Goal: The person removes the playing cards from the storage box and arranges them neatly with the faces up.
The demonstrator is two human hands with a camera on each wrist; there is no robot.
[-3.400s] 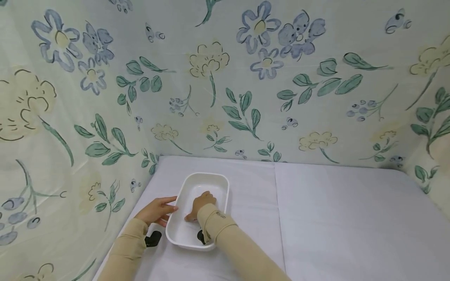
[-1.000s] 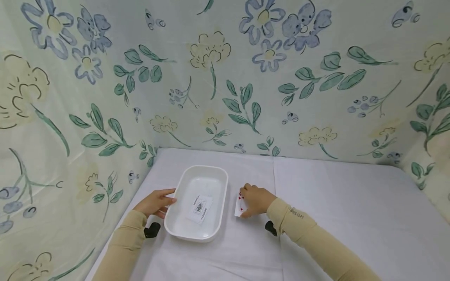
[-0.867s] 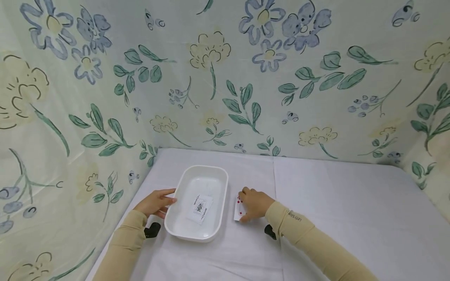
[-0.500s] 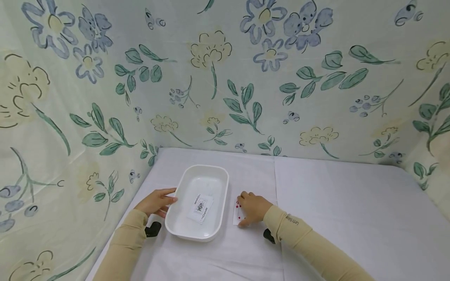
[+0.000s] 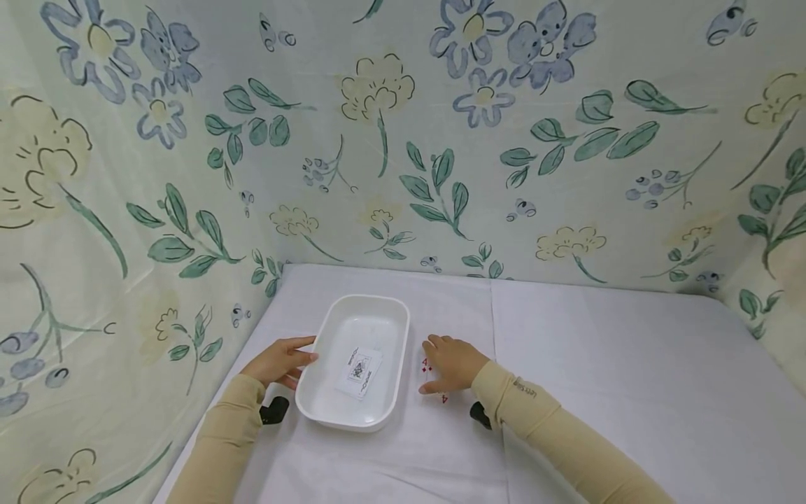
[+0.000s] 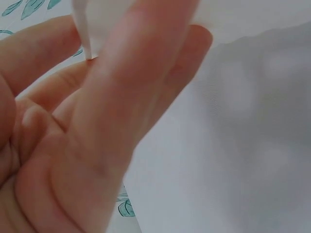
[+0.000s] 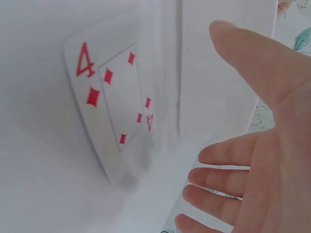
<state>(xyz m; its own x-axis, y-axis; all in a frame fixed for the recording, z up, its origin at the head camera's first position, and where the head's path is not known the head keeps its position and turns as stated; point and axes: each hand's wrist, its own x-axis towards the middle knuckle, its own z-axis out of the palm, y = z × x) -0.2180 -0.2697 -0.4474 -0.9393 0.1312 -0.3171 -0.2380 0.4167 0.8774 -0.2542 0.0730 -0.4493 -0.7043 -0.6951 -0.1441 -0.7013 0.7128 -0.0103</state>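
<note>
A white tray (image 5: 306, 402) stands on the table with a joker card (image 5: 360, 369) lying inside it. My left hand (image 5: 277, 363) holds the tray's left edge, its digits above and below the rim. In the left wrist view, part of the tray wall (image 6: 104, 19) shows behind the fingers. Right of the tray, a four of diamonds playing card (image 7: 124, 97) lies face up on the cloth. My right hand (image 5: 455, 364) is spread over that card and partly hides it in the head view. In the right wrist view, its thumb and fingers stand apart with nothing between them.
A white cloth (image 5: 598, 385) covers the table, with a seam running front to back near the middle. Flower-printed curtain (image 5: 409, 175) closes off the back and both sides. Black wrist devices (image 5: 273, 411) show beside both sleeves.
The right hand has come out of the tray, leaving the joker card there, and moved right to the four of diamonds. Lately its fingers have spread off the card. The left hand stays put.
</note>
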